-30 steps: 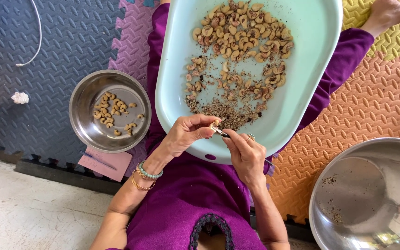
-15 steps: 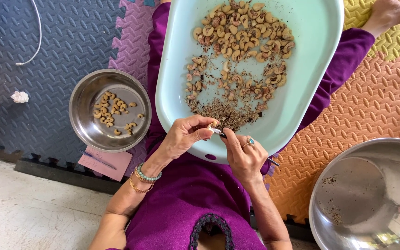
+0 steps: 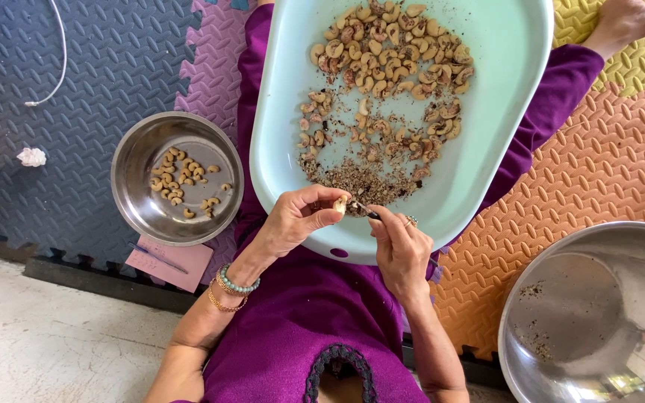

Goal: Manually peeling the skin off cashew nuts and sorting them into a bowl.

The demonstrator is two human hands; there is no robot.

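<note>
Fingers of the left hand [image 3: 296,218] pinch a single pale cashew nut [image 3: 341,204] at the near rim of the mint-green tray [image 3: 502,89], just at 6 o'clock from the scatter of brown skin flakes [image 3: 360,183]. The nut is small; its long axis seems to run roughly from 7 o'clock to 1 o'clock, with the upper end toward the tray's middle, though the curve is hard to make out. From 4 o'clock of the nut the right hand [image 3: 401,250] is closed around a small knife [image 3: 363,210], whose thin blade lies along the 10-to-4 line, its tip pointing to 10 o'clock and touching the nut. A ring sits on that hand, and beaded bracelets [image 3: 233,285] circle the left wrist. Farther up the tray, toward 12 o'clock, lies a heap of unpeeled cashews [image 3: 390,52]. At 9 o'clock from the tray a small steel bowl [image 3: 143,157] holds some peeled kernels [image 3: 181,179], and at 4 o'clock a large steel basin [image 3: 599,313] shows a few dark specks. The tray rests on a lap in purple cloth, over coloured foam floor mats [image 3: 614,164].
</note>
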